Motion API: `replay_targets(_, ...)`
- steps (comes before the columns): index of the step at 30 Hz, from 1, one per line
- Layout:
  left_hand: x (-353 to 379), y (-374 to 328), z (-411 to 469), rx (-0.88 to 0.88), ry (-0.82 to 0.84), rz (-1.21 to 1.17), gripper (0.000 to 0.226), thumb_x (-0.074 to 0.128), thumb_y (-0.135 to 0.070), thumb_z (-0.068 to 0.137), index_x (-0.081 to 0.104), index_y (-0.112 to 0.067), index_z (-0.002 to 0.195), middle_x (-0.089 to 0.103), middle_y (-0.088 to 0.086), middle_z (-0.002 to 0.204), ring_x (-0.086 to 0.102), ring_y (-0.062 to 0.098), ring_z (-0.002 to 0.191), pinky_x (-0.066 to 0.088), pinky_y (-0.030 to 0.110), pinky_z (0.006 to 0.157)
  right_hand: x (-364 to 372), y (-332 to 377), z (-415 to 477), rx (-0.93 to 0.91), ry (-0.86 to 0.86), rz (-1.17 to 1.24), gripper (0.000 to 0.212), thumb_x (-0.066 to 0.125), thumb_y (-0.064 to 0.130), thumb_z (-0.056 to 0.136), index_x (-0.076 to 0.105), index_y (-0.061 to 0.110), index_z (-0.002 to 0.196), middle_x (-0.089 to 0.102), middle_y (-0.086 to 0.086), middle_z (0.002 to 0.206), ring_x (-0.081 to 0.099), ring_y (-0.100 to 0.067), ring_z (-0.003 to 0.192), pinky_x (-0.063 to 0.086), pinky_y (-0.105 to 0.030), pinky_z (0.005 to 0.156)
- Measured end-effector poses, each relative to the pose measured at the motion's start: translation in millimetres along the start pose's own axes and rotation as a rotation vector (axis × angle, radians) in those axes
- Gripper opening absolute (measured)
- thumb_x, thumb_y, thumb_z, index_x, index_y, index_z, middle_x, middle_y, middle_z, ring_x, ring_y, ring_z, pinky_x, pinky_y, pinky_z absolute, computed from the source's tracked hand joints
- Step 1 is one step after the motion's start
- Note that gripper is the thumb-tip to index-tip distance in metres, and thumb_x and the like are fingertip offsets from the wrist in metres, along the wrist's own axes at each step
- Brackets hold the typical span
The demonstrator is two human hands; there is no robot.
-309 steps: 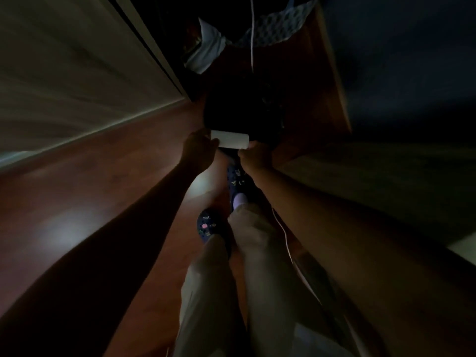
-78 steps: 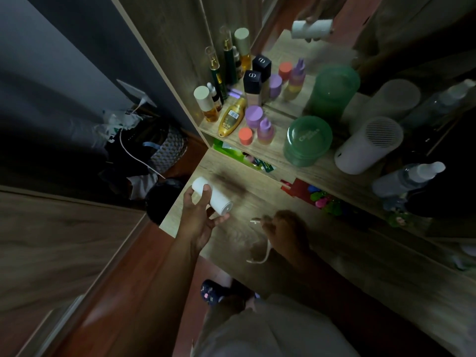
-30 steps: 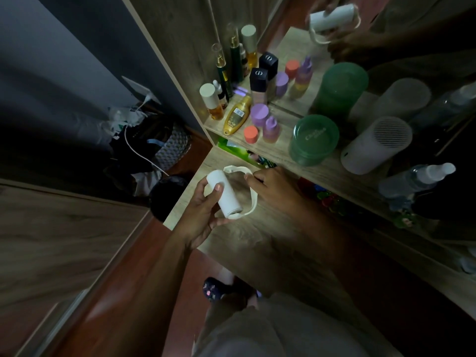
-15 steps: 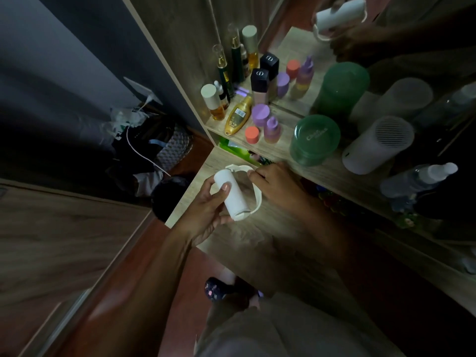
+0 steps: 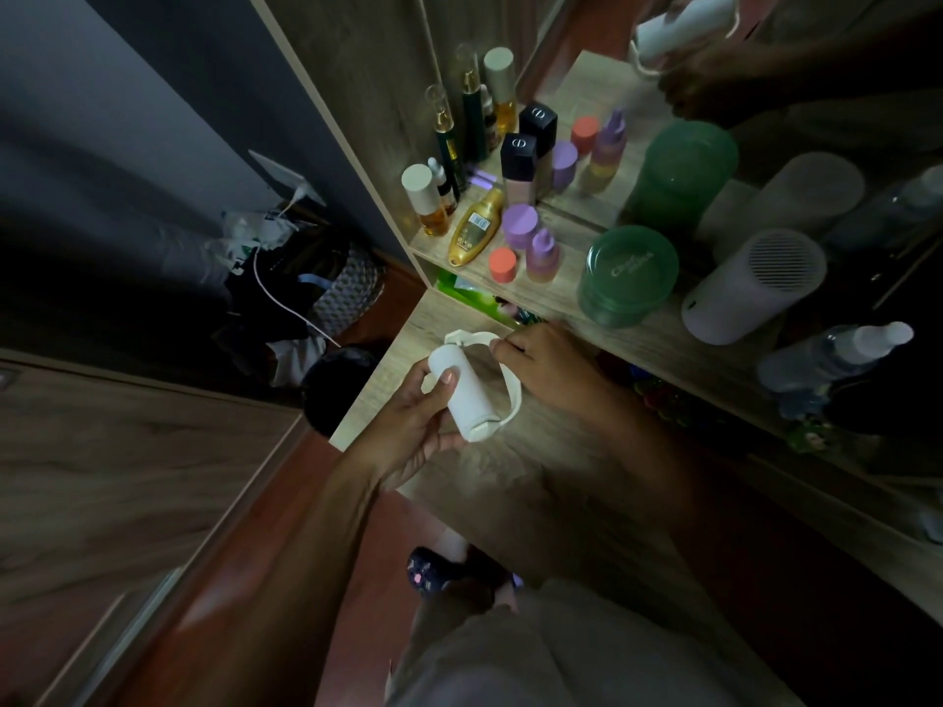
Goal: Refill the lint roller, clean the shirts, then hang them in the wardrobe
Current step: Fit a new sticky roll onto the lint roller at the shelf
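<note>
A white refill roll sits inside the curved white lint roller frame, held just above the wooden dressing table. My left hand grips the roll from below, thumb laid across its upper end. My right hand pinches the frame's top arc beside the roll. The room is dim. No shirts are in view.
A shelf behind my hands carries several cosmetic bottles, a green jar, a white cylinder device and a spray bottle. A mirror reflects them. Bags and a cable lie on the floor at left beside a wooden panel.
Ten seconds ago I held the roll over the floor. Since then I turned to the table, my right hand picked up the frame, and the roll now sits seated in it.
</note>
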State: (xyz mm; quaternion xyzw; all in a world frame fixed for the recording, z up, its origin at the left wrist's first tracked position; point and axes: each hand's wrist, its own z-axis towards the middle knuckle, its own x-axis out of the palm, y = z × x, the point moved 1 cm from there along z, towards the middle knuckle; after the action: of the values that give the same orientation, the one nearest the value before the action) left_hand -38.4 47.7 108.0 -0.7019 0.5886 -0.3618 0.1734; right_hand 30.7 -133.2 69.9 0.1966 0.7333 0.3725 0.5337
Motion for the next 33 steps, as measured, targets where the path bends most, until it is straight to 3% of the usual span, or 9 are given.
replay_targets(4,2.0,2.3,-0.9,-0.006,0.022,-0.045,0.048,0.052,-0.030,0.098,0.043,-0.015,0.143,0.075,0.007,0.113,0.073,0.026,0.101,0.063,0.040,0.080,-3.0,-0.4,4.4,0.063,0.086,0.063,0.054,0.059,0.029,0.096,0.039,0.020,0.046,0.046,0.003,0.048,0.051,-0.018,0.057,0.037,-0.031,0.059)
replay_targets(9,0.7,8.6,1.5,-0.016,0.024,0.002,0.044,0.050,-0.026,0.102,0.041,-0.015,0.144,0.072,0.008,0.120,0.072,0.027,0.107,0.062,0.037,0.076,-3.9,-0.3,6.9,0.058,0.091,0.059,0.059,0.061,0.033,0.095,0.040,0.017,0.042,0.041,0.002,0.043,0.043,-0.013,0.047,0.035,-0.028,0.056)
replay_targets(12,-0.9,11.8,2.0,-0.020,0.011,0.047,0.044,0.051,-0.025,0.102,0.042,-0.014,0.143,0.071,0.009,0.119,0.072,0.026,0.104,0.062,0.037,0.076,-0.8,-0.8,6.1,0.046,0.074,-0.001,0.059,0.061,0.038,0.094,0.042,0.017,0.043,0.044,0.000,0.044,0.048,-0.018,0.049,0.040,-0.030,0.057)
replay_targets(15,-3.2,14.6,2.4,-0.023,-0.005,0.097,0.041,0.052,-0.024,0.102,0.044,-0.016,0.141,0.072,0.010,0.118,0.072,0.026,0.103,0.060,0.042,0.083,1.9,1.1,3.6,0.068,0.074,-0.080,0.053,0.058,0.045,0.095,0.055,0.012,0.053,0.053,-0.006,0.055,0.054,-0.023,0.056,0.048,-0.031,0.062)
replay_targets(19,-6.2,16.1,3.6,-0.035,0.001,0.158,0.039,0.053,-0.025,0.102,0.045,-0.020,0.140,0.069,0.013,0.124,0.071,0.026,0.107,0.055,0.048,0.093,11.9,0.1,-0.2,0.088,0.039,-0.152,0.052,0.054,0.050,0.096,0.060,0.012,0.061,0.052,-0.004,0.063,0.053,-0.021,0.064,0.038,-0.028,0.065)
replay_targets(24,-8.3,12.6,4.8,-0.055,0.006,0.243,0.043,0.053,-0.024,0.103,0.039,-0.019,0.143,0.062,0.021,0.133,0.066,0.034,0.118,0.052,0.052,0.097,19.6,1.4,-2.4,0.077,0.038,-0.149,0.047,0.052,0.048,0.097,0.059,0.015,0.064,0.052,-0.001,0.064,0.056,-0.021,0.065,0.039,-0.028,0.064)
replay_targets(27,-9.9,12.5,7.0,-0.031,-0.029,0.305,0.046,0.056,-0.025,0.101,0.037,-0.023,0.143,0.060,0.023,0.134,0.066,0.035,0.117,0.056,0.052,0.092,19.7,3.7,-1.1,0.031,0.013,-0.137,0.051,0.050,0.044,0.098,0.065,0.006,0.067,0.060,-0.006,0.065,0.056,-0.021,0.063,0.043,-0.032,0.060)
replay_targets(30,-11.9,9.4,10.2,0.054,-0.037,0.415,0.052,0.058,-0.023,0.100,0.034,-0.029,0.146,0.060,0.018,0.133,0.067,0.025,0.112,0.060,0.039,0.079,18.9,3.8,-0.6,-0.014,-0.013,-0.113,0.052,0.045,0.044,0.100,0.066,0.007,0.069,0.066,-0.009,0.067,0.060,-0.023,0.062,0.051,-0.038,0.061)
replay_targets(33,-16.8,5.1,13.0,0.152,-0.040,0.531,0.069,0.059,-0.021,0.100,0.019,-0.031,0.156,0.055,0.011,0.140,0.064,0.021,0.116,0.060,0.033,0.074,18.7,4.2,-3.4,-0.099,-0.037,-0.057,0.042,0.047,0.035,0.103,0.064,0.010,0.075,0.067,-0.007,0.072,0.063,-0.022,0.067,0.053,-0.038,0.064)
